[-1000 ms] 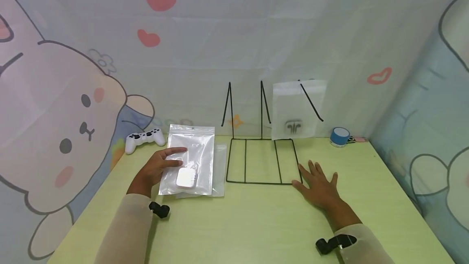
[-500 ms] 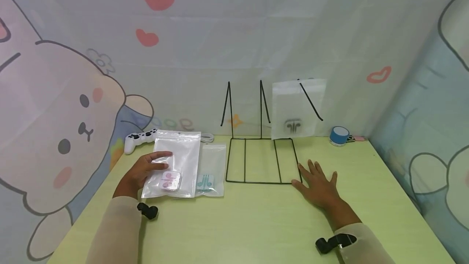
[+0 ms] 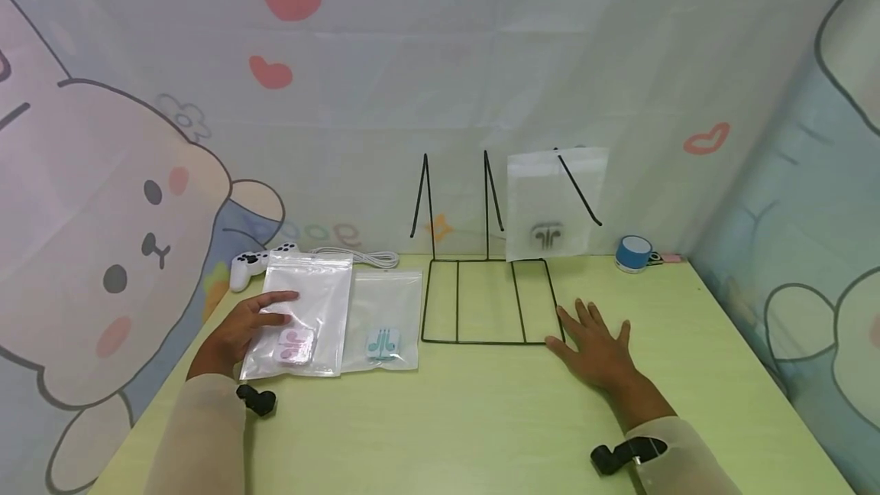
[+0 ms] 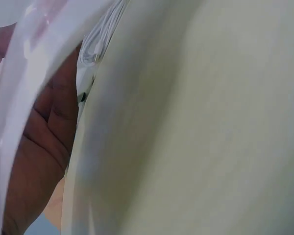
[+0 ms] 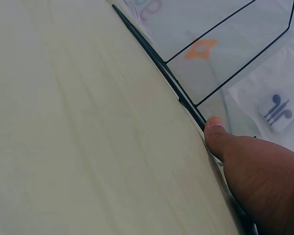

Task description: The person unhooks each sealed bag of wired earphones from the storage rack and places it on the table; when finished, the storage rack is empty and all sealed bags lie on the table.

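The person's right hand [image 3: 596, 354] lies with spread, extended fingers at the right front corner of the black wire rack [image 3: 487, 259], touching its frame without closing round anything; in the right wrist view the thumb rests against the rack's base. The left hand [image 3: 237, 328], well to the left of the rack, grips a white-and-clear plastic zip pouch with a pink earphone case [image 3: 319, 308]: thumb and forefinger lie over its face, and the left wrist view shows other fingers on its table side. Between that pouch and the rack, a second clear plastic pouch with turquoise earphones [image 3: 385, 296] lies just beside the rack's left edge, partly overlapped by the held one.

As for progress, a frosted plastic pouch with dark earphones [image 3: 532, 208] already hangs at the rack's right hook [image 3: 576, 187]. No pouch is on the rack's left hook [image 3: 418, 198] or middle hook [image 3: 495, 197], so the hanging looks about one-third done, with two pouches off the rack.

Behind these pouches, left of the rack, are a coiled white cable [image 3: 374, 258] and a white game controller with black buttons [image 3: 256, 262]; right of the rack stands a blue tape roll [image 3: 632, 253].
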`<state>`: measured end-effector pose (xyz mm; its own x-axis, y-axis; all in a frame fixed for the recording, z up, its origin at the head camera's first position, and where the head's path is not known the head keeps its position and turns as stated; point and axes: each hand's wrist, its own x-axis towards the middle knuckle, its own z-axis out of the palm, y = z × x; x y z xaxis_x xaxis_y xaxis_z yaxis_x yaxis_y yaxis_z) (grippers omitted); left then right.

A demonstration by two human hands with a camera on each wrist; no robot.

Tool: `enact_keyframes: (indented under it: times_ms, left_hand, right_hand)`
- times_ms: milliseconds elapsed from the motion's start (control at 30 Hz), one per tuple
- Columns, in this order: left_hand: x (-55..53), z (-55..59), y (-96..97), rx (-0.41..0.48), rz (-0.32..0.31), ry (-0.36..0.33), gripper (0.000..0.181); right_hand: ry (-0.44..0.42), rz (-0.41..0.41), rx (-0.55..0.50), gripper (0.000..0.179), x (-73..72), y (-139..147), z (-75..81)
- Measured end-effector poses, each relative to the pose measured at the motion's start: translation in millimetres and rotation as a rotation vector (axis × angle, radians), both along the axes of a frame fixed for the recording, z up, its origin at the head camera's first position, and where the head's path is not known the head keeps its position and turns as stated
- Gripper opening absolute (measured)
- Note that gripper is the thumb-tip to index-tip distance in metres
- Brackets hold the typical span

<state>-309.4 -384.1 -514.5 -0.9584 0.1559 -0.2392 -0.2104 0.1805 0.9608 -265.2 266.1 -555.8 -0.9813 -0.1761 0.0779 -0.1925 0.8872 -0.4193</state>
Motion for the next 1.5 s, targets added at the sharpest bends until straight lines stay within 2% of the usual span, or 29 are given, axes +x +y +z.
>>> enact_keyframes:
  times_ms: [167,400,567,667,767,867,1133,1333,1500]
  left_hand:
    - [-0.5,-3.8,-13.1,-0.105,0.017,-0.023,0.049]
    - [-2.0,-5.3,-19.6,-0.158,0.042,-0.04,0.053]
    - [-0.9,-1.9,-18.0,-0.32,0.044,0.003,0.067]
    - [-2.3,1.8,-18.5,-0.432,0.01,0.065,0.072]
    - [-5.3,6.6,-18.9,-0.503,-0.013,0.123,0.075]
    - [-6.9,11.5,-17.6,-0.523,-0.018,0.143,0.079]
    - [-4.2,16.6,-16.6,-0.587,-0.013,0.11,0.097]
    - [-1.2,12.8,-16.7,-0.642,-0.051,0.166,0.099]
    - [-2.9,7.4,-16.9,-0.672,-0.074,0.227,0.101]
  right_hand:
    - [-0.009,0.004,0.007,0.082,0.3,-1.1,0.0]
    - [-0.005,0.002,-0.001,0.081,2.2,-1.5,4.4]
    - [-0.005,0.004,0.002,0.082,2.1,-1.3,4.6]
    - [-0.005,0.006,-0.003,0.082,1.0,-1.0,3.7]
    - [-0.006,0.005,0.002,0.083,-0.2,-0.4,2.8]
    - [-0.007,0.003,0.007,0.083,-1.0,0.8,1.7]
    - [-0.005,0.005,-0.009,0.083,0.5,0.5,2.6]
    - [-0.005,0.003,-0.007,0.083,-0.1,1.0,0.5]
    - [-0.003,0.003,0.003,0.084,-1.2,1.0,-2.8]
